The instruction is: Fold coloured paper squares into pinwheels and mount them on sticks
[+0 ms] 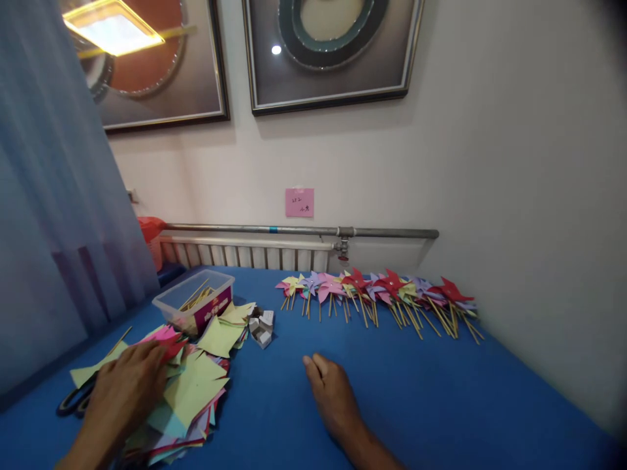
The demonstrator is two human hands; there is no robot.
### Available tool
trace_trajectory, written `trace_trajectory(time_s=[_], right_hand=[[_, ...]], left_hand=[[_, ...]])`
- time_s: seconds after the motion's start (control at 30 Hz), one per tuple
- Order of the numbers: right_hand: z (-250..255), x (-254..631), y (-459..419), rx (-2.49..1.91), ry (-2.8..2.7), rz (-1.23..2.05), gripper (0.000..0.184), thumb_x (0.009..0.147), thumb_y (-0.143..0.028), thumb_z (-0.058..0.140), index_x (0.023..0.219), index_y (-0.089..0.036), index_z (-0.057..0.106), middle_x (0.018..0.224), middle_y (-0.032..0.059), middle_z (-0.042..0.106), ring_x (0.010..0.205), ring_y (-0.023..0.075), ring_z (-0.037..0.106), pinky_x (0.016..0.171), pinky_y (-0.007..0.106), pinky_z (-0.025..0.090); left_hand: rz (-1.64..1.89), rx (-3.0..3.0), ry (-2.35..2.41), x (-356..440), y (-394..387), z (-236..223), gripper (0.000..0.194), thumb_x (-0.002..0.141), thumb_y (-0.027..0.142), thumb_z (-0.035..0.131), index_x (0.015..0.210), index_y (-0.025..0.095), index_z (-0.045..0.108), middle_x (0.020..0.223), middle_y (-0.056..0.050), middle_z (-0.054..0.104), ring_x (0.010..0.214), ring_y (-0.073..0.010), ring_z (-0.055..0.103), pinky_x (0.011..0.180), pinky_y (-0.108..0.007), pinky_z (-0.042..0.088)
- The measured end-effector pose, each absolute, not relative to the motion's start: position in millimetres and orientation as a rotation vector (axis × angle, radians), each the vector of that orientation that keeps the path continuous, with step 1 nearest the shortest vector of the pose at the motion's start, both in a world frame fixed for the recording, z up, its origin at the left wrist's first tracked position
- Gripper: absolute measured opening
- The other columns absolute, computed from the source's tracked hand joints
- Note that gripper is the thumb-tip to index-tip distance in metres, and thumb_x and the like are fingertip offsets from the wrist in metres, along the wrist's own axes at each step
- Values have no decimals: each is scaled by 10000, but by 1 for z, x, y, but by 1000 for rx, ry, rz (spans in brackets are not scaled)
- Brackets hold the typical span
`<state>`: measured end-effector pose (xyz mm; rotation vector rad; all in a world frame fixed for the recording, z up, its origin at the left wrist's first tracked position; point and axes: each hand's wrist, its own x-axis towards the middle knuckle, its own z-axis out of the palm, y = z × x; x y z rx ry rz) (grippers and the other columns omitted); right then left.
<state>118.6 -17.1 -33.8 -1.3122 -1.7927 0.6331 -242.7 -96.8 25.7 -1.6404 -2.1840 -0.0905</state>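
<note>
On the left, my left hand [131,378] bends its fingers together at a red paper sheet [175,346] with slit corners; its fingertips are partly hidden. Under and beside it spreads a pile of coloured cut papers [196,388], pale yellow on top. Black scissor handles [76,398] poke out left of this hand. My right hand [336,395] is closed above the blue table [421,405], thumb against the curled fingers; anything inside is too small or hidden to make out. A small white divided box [262,328] stands between the hands, farther back.
A clear plastic tub [196,303] with thin wooden sticks stands behind the papers. Finished paper pinwheels [360,284] on sticks lie in a row along the back right. Behind the table are a radiator [245,253] and a pipe [304,230]. A blue curtain [59,196] hangs left.
</note>
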Motion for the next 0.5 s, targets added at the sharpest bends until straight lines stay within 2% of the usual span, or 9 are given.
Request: trace_trajectory(time_s=[0.1,0.17,0.23,0.27,0.33,0.5], right_hand=[[-33,118,-18,-1340,-1786,637,443,1000,-493,394,634,-249,336,583,-65,399,581,135,397,586,277,249],[-34,118,-18,-1347,-1776,636,443,995,-492,399,632,-248,333,581,-66,390,582,134,392,584,276,244],[-34,118,-18,-1338,-1767,636,448,995,-502,404,633,-248,334,583,-67,388,581,133,386,579,275,240],[-35,118,-18,-1328,-1763,642,451,996,-509,406,634,-249,336,583,-68,388,579,133,384,576,275,240],[-35,118,-17,-1306,-1744,659,461,993,-529,413,634,-251,340,578,-69,387,573,133,380,571,274,245],[-35,119,-13,-1251,-1645,714,502,967,-613,439,622,-257,358,567,-60,406,569,143,386,567,279,271]], left_hand=[[77,-1697,-2256,-259,-97,28,387,938,180,334,920,250,714,1019,-21,796,1070,-297,678,923,-443,491],[-57,-1619,-2303,-256,-95,37,390,944,243,314,829,246,686,916,-41,779,977,-312,681,883,-462,508],[-379,-1530,-2341,-241,-92,51,467,972,327,246,758,253,654,883,-62,767,927,-319,674,866,-477,522],[-611,-1480,-2353,-229,-89,59,474,974,375,246,782,262,665,919,-63,778,926,-319,674,860,-473,527],[-1078,-1449,-2302,-197,-82,74,397,945,472,384,905,257,716,1025,-62,795,956,-309,683,870,-446,528],[-2132,-1865,-2166,-106,-30,87,362,690,553,750,708,197,692,689,-40,719,697,-217,641,662,-309,480]])
